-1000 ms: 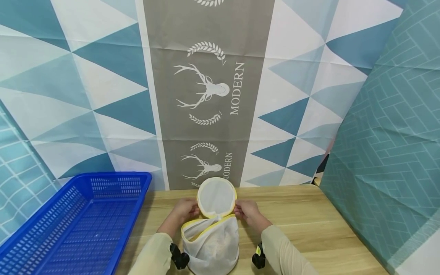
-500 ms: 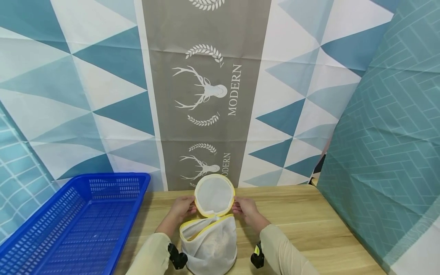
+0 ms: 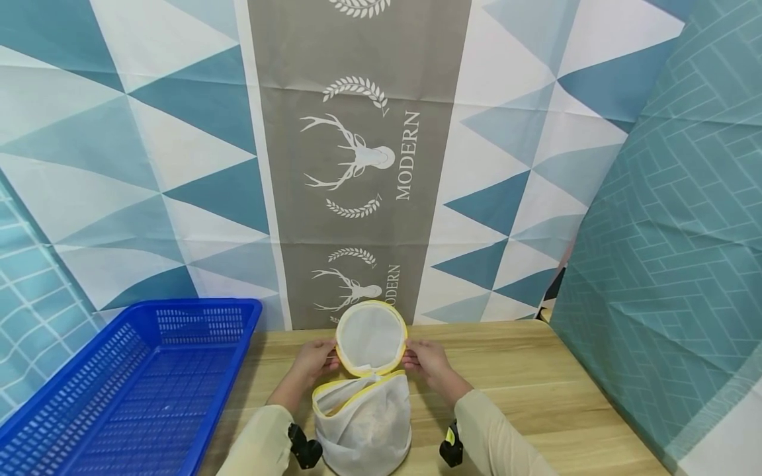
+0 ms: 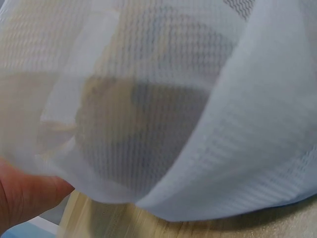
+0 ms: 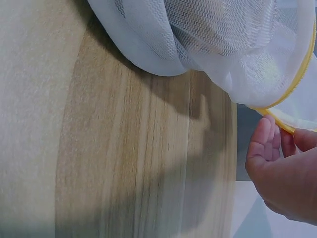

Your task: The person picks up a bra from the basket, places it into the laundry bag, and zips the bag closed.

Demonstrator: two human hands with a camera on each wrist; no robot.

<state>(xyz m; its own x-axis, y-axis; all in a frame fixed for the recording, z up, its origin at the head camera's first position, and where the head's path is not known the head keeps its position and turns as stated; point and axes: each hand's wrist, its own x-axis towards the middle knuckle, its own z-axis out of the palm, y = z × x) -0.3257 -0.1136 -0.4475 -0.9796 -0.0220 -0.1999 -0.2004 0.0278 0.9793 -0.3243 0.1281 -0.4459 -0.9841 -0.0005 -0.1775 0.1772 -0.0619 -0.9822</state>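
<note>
A white mesh laundry bag (image 3: pixel 369 433) with yellow zipper trim stands on the wooden table, its mouth partly unzipped. Its round lid (image 3: pixel 372 337) is folded back behind the opening, facing the head camera. My left hand (image 3: pixel 315 362) pinches the lid's left edge. On the opposite edge, my right hand (image 3: pixel 430 363) pinches the yellow rim, with thumb and fingers around it in the right wrist view. Mesh (image 4: pixel 198 109) fills most of the left wrist view, and something pale and yellowish shows blurred through it. Only part of the left hand (image 4: pixel 27 196) appears there.
A blue plastic basket (image 3: pixel 235 370) with slotted sides stands left of the bag. Behind the wooden table (image 3: pixel 512 390) hangs a patterned cloth wall (image 3: pixel 351 225), with a teal cloth (image 3: pixel 667 264) along the right side.
The lid stands slightly higher and more upright than a second ago, both hands still at its edges. The bag's body stays in place; the head view shifts a little.
</note>
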